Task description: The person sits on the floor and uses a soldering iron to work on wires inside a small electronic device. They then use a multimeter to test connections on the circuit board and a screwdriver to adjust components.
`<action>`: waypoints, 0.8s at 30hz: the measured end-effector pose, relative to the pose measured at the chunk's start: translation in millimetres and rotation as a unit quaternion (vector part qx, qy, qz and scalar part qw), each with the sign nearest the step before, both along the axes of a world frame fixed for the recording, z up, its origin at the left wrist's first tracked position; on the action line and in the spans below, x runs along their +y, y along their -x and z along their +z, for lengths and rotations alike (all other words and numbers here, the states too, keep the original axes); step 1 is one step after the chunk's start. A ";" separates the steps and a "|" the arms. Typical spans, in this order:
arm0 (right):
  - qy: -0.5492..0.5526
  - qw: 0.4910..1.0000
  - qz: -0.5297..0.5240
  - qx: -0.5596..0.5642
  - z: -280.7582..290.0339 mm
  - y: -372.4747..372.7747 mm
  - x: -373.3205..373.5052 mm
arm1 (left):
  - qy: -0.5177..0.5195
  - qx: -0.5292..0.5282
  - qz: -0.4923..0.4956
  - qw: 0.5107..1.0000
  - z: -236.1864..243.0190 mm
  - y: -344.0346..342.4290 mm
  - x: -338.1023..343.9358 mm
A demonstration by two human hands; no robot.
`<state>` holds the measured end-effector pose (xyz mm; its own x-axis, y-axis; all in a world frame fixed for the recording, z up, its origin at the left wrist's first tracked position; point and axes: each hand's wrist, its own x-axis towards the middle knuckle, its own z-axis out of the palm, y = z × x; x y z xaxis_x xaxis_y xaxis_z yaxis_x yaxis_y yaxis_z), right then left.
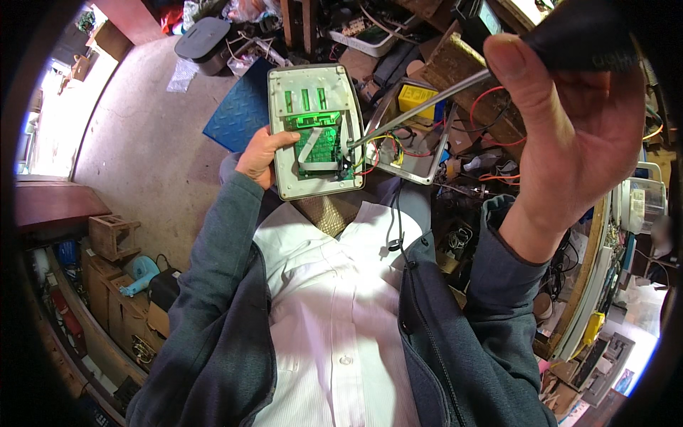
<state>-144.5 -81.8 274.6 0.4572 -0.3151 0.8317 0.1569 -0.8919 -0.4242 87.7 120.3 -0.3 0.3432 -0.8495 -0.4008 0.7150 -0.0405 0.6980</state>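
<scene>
Our left hand (262,158) grips the left edge of a pale casing (283,167), open side up, above our lap. A green circuit board (329,146) sits inside it. Our right hand (565,139), near on the right, has its fingers closed around a screwdriver (434,98); its tip is at the board's right side, contact unclear. Wires run right toward an open metal frame (420,176).
</scene>
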 end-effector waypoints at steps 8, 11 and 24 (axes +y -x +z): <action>-0.041 0.999 0.023 0.027 4.8 1.3 -0.5 | -0.005 -0.002 0.007 1.000 2.5 1.8 -0.3; -0.050 0.998 0.029 0.032 7.1 2.4 -0.3 | -0.008 0.004 0.015 1.000 4.2 3.1 -0.2; -0.047 0.998 0.030 0.009 6.4 2.6 -2.1 | 0.004 0.005 0.004 1.000 6.8 3.2 -0.9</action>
<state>-147.2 -83.9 280.9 0.4923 -0.3634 0.7909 0.1997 -0.8373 -0.5090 84.5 119.5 6.5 0.3465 -0.8499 -0.3970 0.7226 -0.0281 0.6907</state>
